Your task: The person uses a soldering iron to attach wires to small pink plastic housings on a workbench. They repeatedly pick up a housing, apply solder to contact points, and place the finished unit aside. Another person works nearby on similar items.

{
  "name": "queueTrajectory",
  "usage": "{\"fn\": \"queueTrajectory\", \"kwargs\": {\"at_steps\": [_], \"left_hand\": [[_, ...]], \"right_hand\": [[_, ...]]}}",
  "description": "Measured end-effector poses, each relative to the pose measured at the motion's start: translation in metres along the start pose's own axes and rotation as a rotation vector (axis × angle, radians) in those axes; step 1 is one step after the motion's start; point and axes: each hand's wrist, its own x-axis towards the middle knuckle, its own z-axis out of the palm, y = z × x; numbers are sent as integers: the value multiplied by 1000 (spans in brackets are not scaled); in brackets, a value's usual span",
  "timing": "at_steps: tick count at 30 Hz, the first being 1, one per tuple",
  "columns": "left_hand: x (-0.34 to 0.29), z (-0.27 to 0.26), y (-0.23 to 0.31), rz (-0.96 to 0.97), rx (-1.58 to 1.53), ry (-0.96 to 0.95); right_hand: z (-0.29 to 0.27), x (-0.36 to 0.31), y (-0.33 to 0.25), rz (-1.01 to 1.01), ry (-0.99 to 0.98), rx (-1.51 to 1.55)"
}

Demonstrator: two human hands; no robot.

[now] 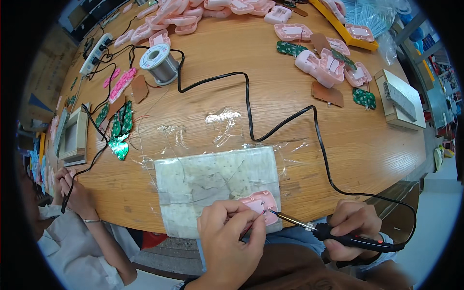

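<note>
My right hand (357,227) grips a black-handled soldering iron (345,237). Its metal tip points left and reaches a pink plastic shell half (270,199), at or just above the shell's inner side. My left hand (231,237) pinches a thin wire (246,231) at the shell, thumb and forefinger close to the iron's tip. The fingers cover part of the shell and most of the wire. Under the shell lies a worn whitish mat (193,181) taped down at the table's front edge.
The iron's black cord (249,104) winds across the wooden table past a solder spool (159,65). Green circuit boards (123,121) lie left, more boards and pink shells (321,67) right. A pink shell pile (174,14) fills the back. Another person's hands (72,191) work at left.
</note>
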Motion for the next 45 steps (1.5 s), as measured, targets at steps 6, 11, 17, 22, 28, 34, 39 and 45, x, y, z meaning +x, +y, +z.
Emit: {"fn": "queueTrajectory", "kwargs": {"at_steps": [6,11,17,22,28,34,39,45], "left_hand": [[4,-3,3,-35,-5,-40],[7,-4,4,-41,21,-55],[9,-4,4,-46,31,-70],[10,-4,4,-53,2,-72],[10,-4,2,-148,-15,-169],[16,-4,5,-58,78,-139],[23,-4,10,-15,171,-163],[28,-3,12,33,195,-172]], "right_hand": [[0,10,-3,18,-83,-40],[-4,15,-7,-24,-156,-106],[-8,15,-7,-26,-89,-88],[-5,12,-2,-30,-73,-50],[-7,14,-2,-24,-63,-41],[-8,16,1,-29,-50,-38],[-6,20,3,-33,-54,-38],[-6,23,5,-30,-81,-38]]}}
